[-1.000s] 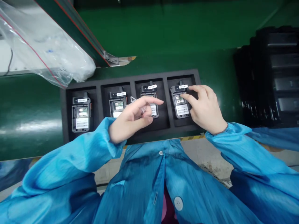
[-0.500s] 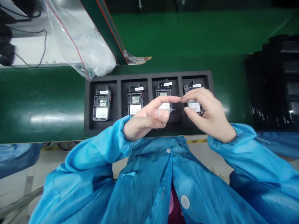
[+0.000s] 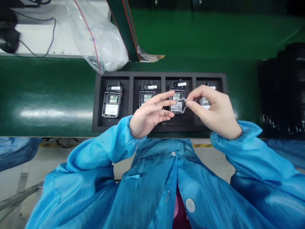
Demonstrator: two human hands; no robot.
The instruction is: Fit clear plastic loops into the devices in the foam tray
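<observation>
Between thumb and index finger, my right hand (image 3: 213, 109) pinches a thin whitish loop (image 3: 183, 100), which stretches toward my left fingers. My left hand (image 3: 152, 111) has its fingers spread, its fingertips beside the loop; whether the loop goes round a finger is hard to tell. Both hands hover over a black foam tray (image 3: 95, 122) with compartments in a row. Inside lie black handheld devices, each with a white label: one at the far left (image 3: 112, 101), one behind my left fingertips (image 3: 147, 91), one behind the loop (image 3: 176, 92), and one partly hidden by my right hand (image 3: 204, 102).
A clear plastic bag (image 3: 107, 47) with a red strip lies behind the tray's left part, near a green post (image 3: 128, 28) with a metal bracket. A black cable (image 3: 53, 31) is at the back left. Dark stacked trays (image 3: 281, 95) stand at the right on the green table (image 3: 47, 92).
My left fingers have opened out from a pointing shape. My right thumb and index finger have closed on the loop, now drawn out between the hands. The view has shifted slightly.
</observation>
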